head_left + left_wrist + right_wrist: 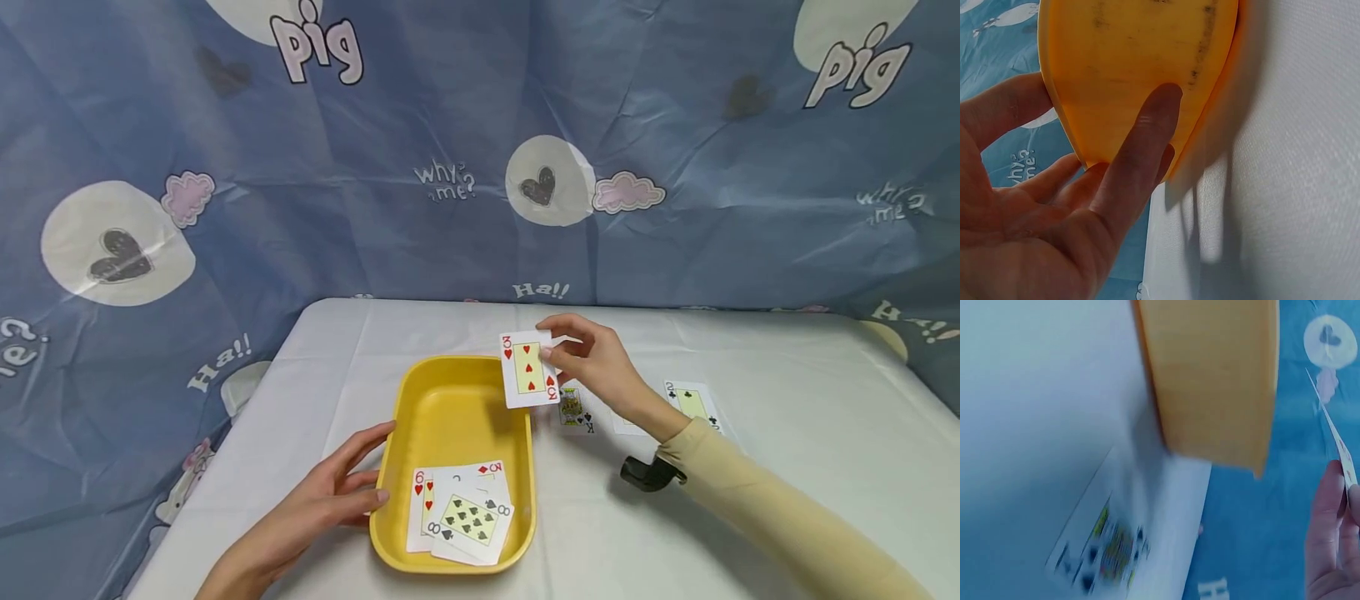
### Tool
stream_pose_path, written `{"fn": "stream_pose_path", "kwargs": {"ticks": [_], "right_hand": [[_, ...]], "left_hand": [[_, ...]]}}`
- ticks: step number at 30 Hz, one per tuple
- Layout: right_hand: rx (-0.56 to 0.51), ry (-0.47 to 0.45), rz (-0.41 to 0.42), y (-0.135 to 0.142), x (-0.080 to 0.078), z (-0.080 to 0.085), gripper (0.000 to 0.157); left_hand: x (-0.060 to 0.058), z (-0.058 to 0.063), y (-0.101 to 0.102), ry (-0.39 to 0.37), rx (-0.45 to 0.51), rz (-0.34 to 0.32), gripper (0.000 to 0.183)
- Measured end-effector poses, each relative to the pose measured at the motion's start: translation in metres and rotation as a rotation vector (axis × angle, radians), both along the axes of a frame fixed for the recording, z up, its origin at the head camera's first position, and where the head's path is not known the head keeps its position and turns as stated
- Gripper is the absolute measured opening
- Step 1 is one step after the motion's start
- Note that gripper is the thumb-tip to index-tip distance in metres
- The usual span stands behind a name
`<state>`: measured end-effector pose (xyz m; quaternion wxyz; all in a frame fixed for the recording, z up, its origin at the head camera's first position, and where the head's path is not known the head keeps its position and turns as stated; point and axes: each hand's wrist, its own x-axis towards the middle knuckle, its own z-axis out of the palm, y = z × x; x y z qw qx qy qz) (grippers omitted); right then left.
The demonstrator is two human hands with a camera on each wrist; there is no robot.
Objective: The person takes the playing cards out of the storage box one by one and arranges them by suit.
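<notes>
My right hand pinches a three of hearts playing card between thumb and fingers, above the right rim of a yellow tray. In the right wrist view this card appears almost edge-on. My left hand rests against the tray's left side, thumb and fingers spread. The left wrist view shows its thumb lying along the outer wall. Several cards overlap in the tray's near end, with an eight of spades on top, partly covering a six of hearts and a three of diamonds.
Right of the tray, a king of spades lies on the white table. Beyond my right forearm is a two of clubs; another card is mostly hidden by the arm. A patterned blue cloth hangs behind the table.
</notes>
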<state>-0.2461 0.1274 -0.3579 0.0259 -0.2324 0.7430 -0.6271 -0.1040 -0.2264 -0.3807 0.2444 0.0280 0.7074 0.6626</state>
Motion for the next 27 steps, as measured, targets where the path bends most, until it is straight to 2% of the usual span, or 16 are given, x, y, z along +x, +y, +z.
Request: {"fn": "stream_pose_path", "kwargs": {"ticks": [13,27], "right_hand": [[0.107,-0.004,-0.137,0.081,0.005,-0.002,0.04],[0.208,0.007,-0.29,0.166,0.011,-0.014,0.036]], "left_hand": [[-0.001,0.001,0.001,-0.03,-0.013,0.018,0.072],[-0.001,0.002,0.001,-0.033,-0.004,0.014,0.072]]}}
